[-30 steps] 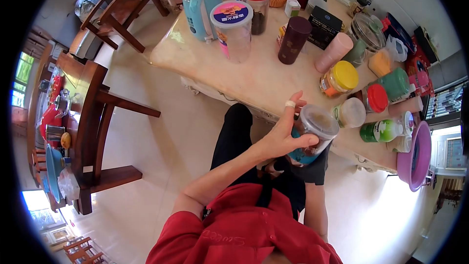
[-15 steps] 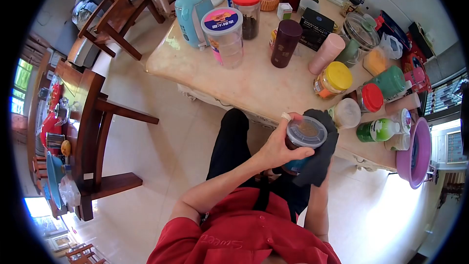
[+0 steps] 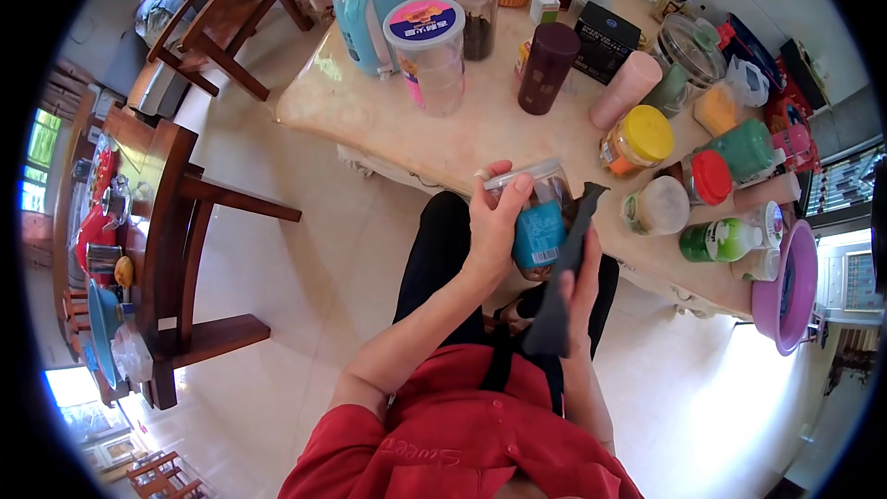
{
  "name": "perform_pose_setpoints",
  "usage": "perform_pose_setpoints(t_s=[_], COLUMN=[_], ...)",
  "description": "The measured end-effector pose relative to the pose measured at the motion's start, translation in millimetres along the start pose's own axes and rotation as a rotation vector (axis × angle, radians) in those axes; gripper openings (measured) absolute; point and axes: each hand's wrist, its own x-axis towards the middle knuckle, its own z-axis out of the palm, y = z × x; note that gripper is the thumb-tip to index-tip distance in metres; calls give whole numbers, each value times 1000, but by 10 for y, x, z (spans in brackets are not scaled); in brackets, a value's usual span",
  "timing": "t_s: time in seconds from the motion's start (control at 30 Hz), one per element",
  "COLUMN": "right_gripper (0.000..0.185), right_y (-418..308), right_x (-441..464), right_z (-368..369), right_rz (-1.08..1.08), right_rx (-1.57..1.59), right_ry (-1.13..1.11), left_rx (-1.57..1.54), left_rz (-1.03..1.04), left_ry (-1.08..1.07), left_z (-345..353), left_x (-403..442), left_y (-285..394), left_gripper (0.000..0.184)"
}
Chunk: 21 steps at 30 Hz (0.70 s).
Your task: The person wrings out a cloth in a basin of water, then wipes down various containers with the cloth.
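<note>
My left hand [image 3: 497,226] grips a clear plastic jar [image 3: 552,187] by its lid end, in front of the table edge. The jar is tilted, and a blue label [image 3: 540,235] with a barcode faces me. What the jar contains is hard to make out. In my right hand [image 3: 580,282] is a dark grey cloth [image 3: 554,305], held against the jar's right side and hanging down toward my lap. Some of the right fingers are hidden behind the cloth.
On the marble-topped table [image 3: 370,120] stand a blue kettle [image 3: 362,18], a tall clear tub [image 3: 430,60], a dark purple tumbler [image 3: 549,69], a yellow-lidded jar [image 3: 637,140] and a green bottle [image 3: 716,240]. A purple basin [image 3: 769,314] is at the right. Wooden chairs [image 3: 222,18] stand left.
My left hand has moved left and up and tipped the jar, so its blue label shows instead of the lid top. The cloth now appears edge-on at the jar's right.
</note>
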Motion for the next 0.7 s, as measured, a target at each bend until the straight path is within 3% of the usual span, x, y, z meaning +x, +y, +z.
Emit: perform_pose_setpoints(t_s=[0.1, 0.23, 0.33, 0.47, 0.53, 0.6, 0.67, 0.7], right_gripper=[59, 50, 43, 35, 32, 29, 29, 29], right_y=[-258, -314, -377, -318, -343, -425, -444, -458], right_x=[100, 194, 223, 278, 359, 519, 651, 656], right_z=[-2, -98, -91, -160, -208, -346, -408, -325], right_rz=[-178, -235, -237, -228, -168, -171, -182, -145], right_rx=[-176, -329, -359, -380, -176, -218, -235, -240], right_ry=[-15, -98, -117, -9, 186, 142, -377, -446], left_rx=[-28, -114, 20, 268, 403, 476, 676, 737], left_rz=[-165, -153, -73, 6, 42, 136, 243, 466], left_ry=[-53, -64, 1, -228, -405, -454, -570, -599], left_z=[-157, -136, -78, -59, -120, -161, -201, -200], left_x=[77, 36, -28, -216, -256, -315, -368, -336], left_y=[-176, -253, -161, -200, -293, -298, -218, -243], left_gripper=[56, 50, 49, 63, 70, 77, 78, 77])
